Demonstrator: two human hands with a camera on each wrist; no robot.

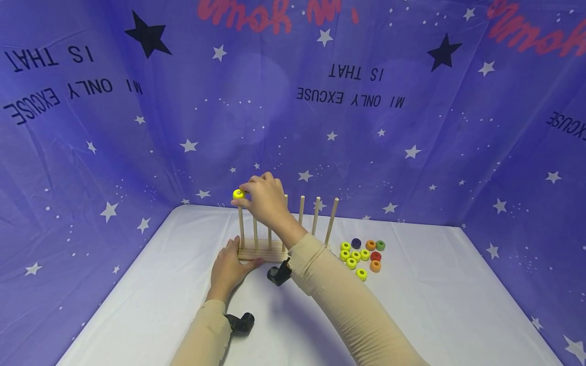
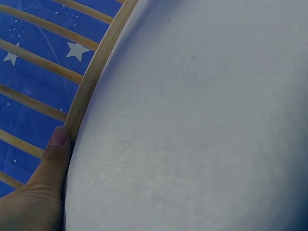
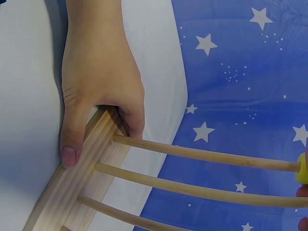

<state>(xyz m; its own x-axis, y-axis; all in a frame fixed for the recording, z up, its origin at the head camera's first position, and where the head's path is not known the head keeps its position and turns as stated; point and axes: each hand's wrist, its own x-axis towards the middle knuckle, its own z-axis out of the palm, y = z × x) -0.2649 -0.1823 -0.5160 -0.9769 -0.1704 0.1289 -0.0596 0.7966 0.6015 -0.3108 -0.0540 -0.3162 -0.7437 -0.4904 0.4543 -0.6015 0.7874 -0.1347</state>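
The yellow bead (image 1: 238,194) sits at the tip of the leftmost peg (image 1: 241,229), pinched by your right hand (image 1: 267,199). Hold it square to the peg (a tilted bead would likely bind), and brace with your left hand (image 1: 227,267), which grips the wooden base's (image 1: 261,253) left end. Whether the peg has entered the bead can't be told; your right sleeve (image 1: 350,302) hides part of the base, and the right wrist view crops the bead.

Smooth, matt wood is being observed on base (image 3: 98,144) and pegs (image 3: 207,156), smooth finish on yellow bead (image 1: 238,194), matt cloth on table (image 1: 421,305), slight sheen on backdrop (image 1: 265,127).
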